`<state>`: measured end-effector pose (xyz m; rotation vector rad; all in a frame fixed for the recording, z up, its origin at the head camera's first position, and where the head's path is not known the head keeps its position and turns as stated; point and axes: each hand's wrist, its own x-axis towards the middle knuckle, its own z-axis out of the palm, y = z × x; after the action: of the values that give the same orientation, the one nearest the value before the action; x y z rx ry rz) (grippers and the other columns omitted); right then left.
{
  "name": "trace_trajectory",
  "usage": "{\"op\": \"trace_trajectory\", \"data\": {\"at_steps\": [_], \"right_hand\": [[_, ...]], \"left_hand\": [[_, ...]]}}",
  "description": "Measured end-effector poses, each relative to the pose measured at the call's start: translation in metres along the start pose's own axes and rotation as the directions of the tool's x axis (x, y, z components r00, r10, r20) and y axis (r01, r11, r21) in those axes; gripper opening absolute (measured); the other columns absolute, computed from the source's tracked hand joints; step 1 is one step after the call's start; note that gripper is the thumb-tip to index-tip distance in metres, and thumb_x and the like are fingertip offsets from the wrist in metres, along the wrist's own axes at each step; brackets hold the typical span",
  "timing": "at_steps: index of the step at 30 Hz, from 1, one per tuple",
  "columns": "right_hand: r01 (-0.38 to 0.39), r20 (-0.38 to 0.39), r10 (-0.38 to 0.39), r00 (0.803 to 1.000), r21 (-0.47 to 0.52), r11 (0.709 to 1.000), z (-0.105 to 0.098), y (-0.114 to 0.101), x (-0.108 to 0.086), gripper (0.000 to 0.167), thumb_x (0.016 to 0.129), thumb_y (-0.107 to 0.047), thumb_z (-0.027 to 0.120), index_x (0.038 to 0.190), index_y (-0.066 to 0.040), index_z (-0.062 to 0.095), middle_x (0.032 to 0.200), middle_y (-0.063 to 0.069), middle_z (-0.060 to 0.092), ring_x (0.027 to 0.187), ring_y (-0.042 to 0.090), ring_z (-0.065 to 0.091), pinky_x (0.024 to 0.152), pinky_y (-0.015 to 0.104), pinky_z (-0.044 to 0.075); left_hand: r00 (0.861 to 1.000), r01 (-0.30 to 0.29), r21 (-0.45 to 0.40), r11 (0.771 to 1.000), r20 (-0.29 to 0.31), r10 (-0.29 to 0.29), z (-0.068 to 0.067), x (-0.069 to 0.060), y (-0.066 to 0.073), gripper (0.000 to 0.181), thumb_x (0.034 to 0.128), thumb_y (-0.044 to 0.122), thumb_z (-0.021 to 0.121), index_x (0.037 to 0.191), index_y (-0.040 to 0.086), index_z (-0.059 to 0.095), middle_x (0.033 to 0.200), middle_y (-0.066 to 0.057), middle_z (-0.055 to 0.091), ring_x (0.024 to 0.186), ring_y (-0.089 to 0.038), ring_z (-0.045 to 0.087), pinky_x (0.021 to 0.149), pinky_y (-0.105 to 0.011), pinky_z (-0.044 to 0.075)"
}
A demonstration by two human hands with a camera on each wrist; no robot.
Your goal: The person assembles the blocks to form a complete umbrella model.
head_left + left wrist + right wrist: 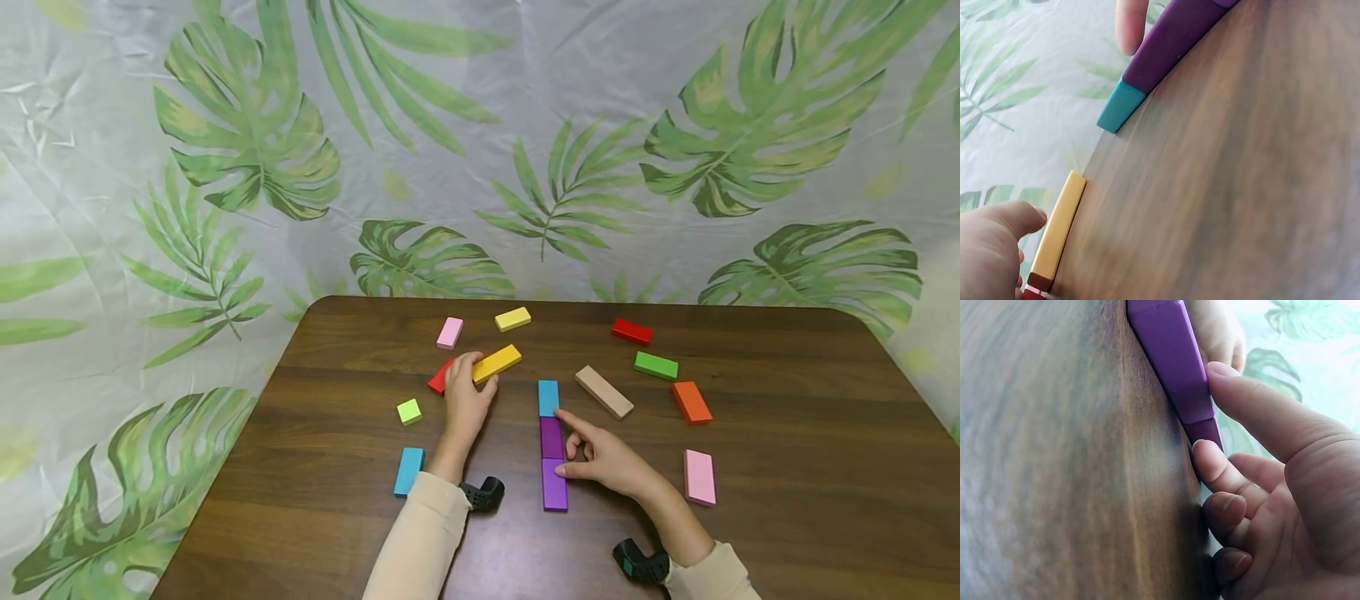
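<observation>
My left hand (467, 392) is over the near-left end of a yellow block (498, 363), with a red block (441, 378) partly hidden beside it. In the left wrist view its thumb lies close to the yellow block (1060, 228); contact is unclear. A straight row runs down the table's middle: a blue block (548, 397), a dark purple block (551, 437) and a purple block (554, 485). From the right side, my right hand (609, 458) touches this row, its index finger near the blue block and its thumb at the purple one; the other fingers are bent.
Right of the row lie a beige block (604, 392), a red block (632, 332), a green block (656, 365), an orange block (692, 403) and a pink block (700, 477). Leftward are a lime block (408, 412), a blue block (408, 472), a pink block (450, 332) and a pale yellow block (513, 319).
</observation>
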<state>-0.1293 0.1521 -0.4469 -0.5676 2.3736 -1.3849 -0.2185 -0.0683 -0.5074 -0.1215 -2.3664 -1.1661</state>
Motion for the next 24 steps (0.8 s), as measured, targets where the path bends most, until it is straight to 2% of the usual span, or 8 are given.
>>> {"op": "trace_trajectory", "data": {"at_steps": [4, 11, 15, 19, 24], "right_hand": [[-0.003, -0.002, 0.003, 1.0, 0.002, 1.0, 0.0002, 0.0, 0.0, 0.073, 0.077, -0.012, 0.071, 0.135, 0.005, 0.032, 0.081, 0.012, 0.05, 0.053, 0.009, 0.033, 0.047, 0.02, 0.026], [-0.003, -0.005, 0.003, 1.0, 0.004, 1.0, 0.0003, -0.0003, -0.0003, 0.073, 0.076, -0.012, 0.072, 0.135, 0.005, 0.032, 0.081, 0.012, 0.051, 0.053, 0.009, 0.032, 0.047, 0.02, 0.026], [-0.002, -0.006, 0.002, 1.0, 0.001, 1.0, 0.0003, -0.0004, -0.0004, 0.072, 0.076, -0.012, 0.072, 0.135, 0.004, 0.032, 0.081, 0.012, 0.051, 0.053, 0.009, 0.033, 0.046, 0.02, 0.026], [0.002, -0.008, -0.002, 1.0, -0.008, 1.0, 0.0, -0.0008, -0.0005, 0.072, 0.076, -0.012, 0.072, 0.135, 0.005, 0.032, 0.081, 0.012, 0.051, 0.052, 0.009, 0.033, 0.046, 0.02, 0.026], [0.011, -0.006, -0.011, 1.0, -0.017, 1.0, -0.0002, -0.0022, -0.001, 0.072, 0.076, -0.012, 0.071, 0.135, 0.005, 0.032, 0.081, 0.011, 0.051, 0.052, 0.008, 0.033, 0.046, 0.02, 0.027]], "left_hand": [[1.0, 0.008, 0.058, 0.998, -0.001, -0.008, -0.0042, 0.001, -0.0016, 0.039, 0.0719, 0.008, 0.073, 0.108, 0.003, 0.058, 0.108, -0.009, 0.056, 0.103, -0.027, 0.045, 0.09, -0.037, 0.034], [0.999, 0.024, 0.136, 0.99, 0.034, -0.029, -0.0077, 0.0024, -0.0033, 0.04, 0.0728, 0.01, 0.073, 0.109, 0.002, 0.058, 0.103, -0.01, 0.059, 0.111, -0.028, 0.041, 0.097, -0.038, 0.028], [0.999, 0.003, 0.176, 0.984, 0.044, -0.011, -0.0085, 0.0029, -0.0034, 0.038, 0.0725, 0.01, 0.073, 0.107, 0.002, 0.06, 0.101, -0.012, 0.06, 0.11, -0.029, 0.042, 0.096, -0.037, 0.029], [0.998, -0.016, 0.172, 0.985, 0.057, 0.007, -0.0088, 0.0028, -0.0044, 0.036, 0.0733, 0.009, 0.073, 0.107, 0.003, 0.061, 0.101, -0.011, 0.06, 0.105, -0.027, 0.045, 0.094, -0.035, 0.031], [0.998, -0.01, 0.126, 0.992, 0.062, 0.002, -0.0093, 0.0025, -0.0053, 0.034, 0.0749, 0.008, 0.072, 0.107, 0.004, 0.061, 0.104, -0.008, 0.061, 0.103, -0.026, 0.046, 0.091, -0.034, 0.034]]}}
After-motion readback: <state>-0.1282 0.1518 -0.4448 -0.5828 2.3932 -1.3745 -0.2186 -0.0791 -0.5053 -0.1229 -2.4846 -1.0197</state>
